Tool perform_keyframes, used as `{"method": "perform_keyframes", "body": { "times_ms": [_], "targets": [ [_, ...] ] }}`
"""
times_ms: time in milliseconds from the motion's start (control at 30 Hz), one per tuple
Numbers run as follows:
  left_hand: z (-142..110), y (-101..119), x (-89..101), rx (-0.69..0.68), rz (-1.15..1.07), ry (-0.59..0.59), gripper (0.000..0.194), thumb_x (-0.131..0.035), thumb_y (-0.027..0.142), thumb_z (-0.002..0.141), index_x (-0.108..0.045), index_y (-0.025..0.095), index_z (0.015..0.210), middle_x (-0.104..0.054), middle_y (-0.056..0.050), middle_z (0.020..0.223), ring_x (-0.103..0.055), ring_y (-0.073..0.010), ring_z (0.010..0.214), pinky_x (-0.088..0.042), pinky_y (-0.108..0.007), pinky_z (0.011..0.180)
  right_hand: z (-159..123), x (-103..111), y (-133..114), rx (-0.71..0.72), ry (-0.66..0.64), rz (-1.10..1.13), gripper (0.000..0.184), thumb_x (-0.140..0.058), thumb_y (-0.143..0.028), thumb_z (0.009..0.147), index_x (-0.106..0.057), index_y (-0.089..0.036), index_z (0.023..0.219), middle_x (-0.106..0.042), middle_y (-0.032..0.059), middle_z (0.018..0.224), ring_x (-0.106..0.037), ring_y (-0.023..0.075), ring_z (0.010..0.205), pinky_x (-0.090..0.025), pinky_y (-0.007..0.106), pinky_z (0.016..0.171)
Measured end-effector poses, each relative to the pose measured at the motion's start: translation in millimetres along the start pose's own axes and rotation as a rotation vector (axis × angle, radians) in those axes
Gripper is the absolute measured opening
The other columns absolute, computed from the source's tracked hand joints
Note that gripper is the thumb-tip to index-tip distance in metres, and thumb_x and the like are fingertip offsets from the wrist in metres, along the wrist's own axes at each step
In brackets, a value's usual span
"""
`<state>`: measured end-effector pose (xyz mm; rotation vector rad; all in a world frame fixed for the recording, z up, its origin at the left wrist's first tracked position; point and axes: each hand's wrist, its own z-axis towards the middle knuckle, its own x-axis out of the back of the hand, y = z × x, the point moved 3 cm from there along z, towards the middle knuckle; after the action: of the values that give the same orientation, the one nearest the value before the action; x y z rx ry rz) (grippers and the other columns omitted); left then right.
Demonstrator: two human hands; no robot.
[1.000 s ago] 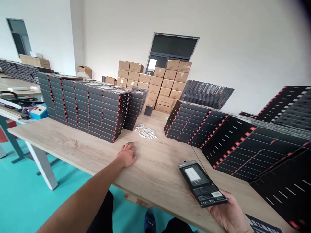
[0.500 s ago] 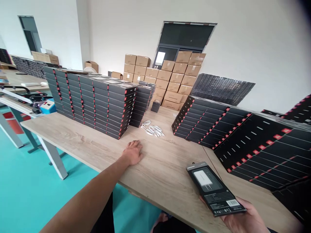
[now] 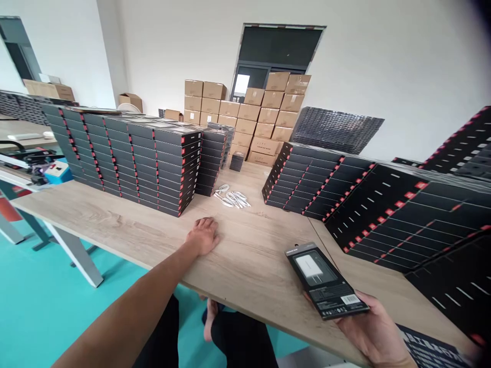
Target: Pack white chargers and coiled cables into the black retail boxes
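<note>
My right hand (image 3: 368,327) grips the lower end of a black charger box (image 3: 324,281), held tilted above the wooden table. The box face pictures a white plug-in charger, with small print and a barcode label near my thumb. My left hand (image 3: 203,236) rests on the table (image 3: 245,250) with nothing in it, fingers lying on the surface. Beyond it lie several coiled white cables (image 3: 232,197). A stack of black boxes with red marks (image 3: 134,158) stands just past the left hand.
More stacked black boxes (image 3: 326,179) line the table's right side, topped by clear plastic trays (image 3: 335,129). Brown cartons (image 3: 249,112) are piled by the far wall. A small dark stack (image 3: 237,161) stands at the table's back. A blue device (image 3: 58,171) sits at far left.
The view has turned slightly right, so things appear shifted left. My right hand still holds the charger box, and my left hand still rests on the table.
</note>
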<state>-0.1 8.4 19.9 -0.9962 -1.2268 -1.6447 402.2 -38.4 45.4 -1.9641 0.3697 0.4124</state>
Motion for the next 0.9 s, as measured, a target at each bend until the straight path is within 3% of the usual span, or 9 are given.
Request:
{"method": "perform_keyframes", "body": {
  "times_ms": [267,433,567,667,733,833,900],
  "targets": [
    [-4.6,0.9,4.7,0.013,-0.023,0.028,0.042,-0.056,0.037,0.089,-0.051,0.021,0.128,-0.043,-0.01,0.143,-0.04,-0.03,0.13,-0.032,-0.057,0.107,8.5,9.8,0.7,0.024,-0.077,-0.042,0.03,-0.061,-0.034,0.069,-0.074,-0.018,0.091,-0.076,0.0131,0.097,-0.065,0.0383,0.104,-0.046,0.055,0.095],
    [-9.3,4.2,9.7,0.026,-0.107,0.042,0.041,-0.057,0.037,0.088,-0.053,0.02,0.125,-0.045,-0.01,0.142,-0.043,-0.0292,0.129,-0.033,-0.056,0.106,10.8,13.9,-0.1,0.07,-0.099,-0.059,0.016,-0.063,-0.031,0.071,-0.073,-0.02,0.077,-0.077,0.007,0.079,-0.07,0.0309,0.078,-0.054,0.047,0.083],
    [-16.8,13.9,18.4,0.041,-0.24,0.078,0.041,-0.059,0.036,0.085,-0.056,0.019,0.123,-0.045,-0.011,0.142,-0.034,-0.0305,0.135,-0.022,-0.056,0.112,0.8,5.1,0.6,0.098,-0.104,0.008,0.009,-0.063,-0.024,0.071,-0.071,-0.021,0.072,-0.075,0.0012,0.068,-0.067,0.0222,0.061,-0.056,0.037,0.074],
    [-11.1,34.8,22.7,0.032,-0.39,0.113,0.039,-0.061,0.035,0.081,-0.061,0.02,0.116,-0.049,-0.012,0.14,-0.033,-0.0295,0.136,-0.016,-0.049,0.116,6.8,-19.3,3.5,0.083,-0.144,0.045,0.008,-0.063,-0.021,0.069,-0.071,-0.02,0.07,-0.074,0.0012,0.067,-0.067,0.021,0.062,-0.056,0.035,0.071],
    [4.9,56.4,20.2,0.036,-0.52,0.127,0.039,-0.053,0.042,0.084,-0.062,0.019,0.115,-0.055,-0.012,0.133,-0.044,-0.0281,0.129,-0.025,-0.046,0.113,24.1,-48.1,3.1,0.142,-0.184,0.021,0.011,-0.062,-0.022,0.069,-0.071,-0.02,0.075,-0.074,0.0012,0.07,-0.068,0.022,0.066,-0.056,0.036,0.071],
    [45.9,91.8,10.2,0.063,-0.757,0.125,0.053,-0.026,0.052,0.094,-0.055,0.019,0.124,-0.064,-0.012,0.122,-0.061,-0.0245,0.109,-0.047,-0.044,0.095,60.9,-102.5,-3.6,0.43,-0.201,-0.136,0.033,-0.058,-0.024,0.069,-0.07,-0.022,0.101,-0.075,0.0011,0.093,-0.068,0.0266,0.087,-0.053,0.045,0.086],
    [75.9,109.5,4.4,0.058,-0.911,0.128,0.056,-0.019,0.054,0.094,-0.047,0.023,0.132,-0.065,-0.01,0.121,-0.064,-0.0225,0.104,-0.051,-0.04,0.086,81.9,-137.8,-7.0,0.712,-0.22,-0.399,0.054,-0.059,-0.017,0.066,-0.063,-0.024,0.119,-0.069,0.0023,0.117,-0.06,0.0292,0.112,-0.041,0.048,0.104]
  ]
}}
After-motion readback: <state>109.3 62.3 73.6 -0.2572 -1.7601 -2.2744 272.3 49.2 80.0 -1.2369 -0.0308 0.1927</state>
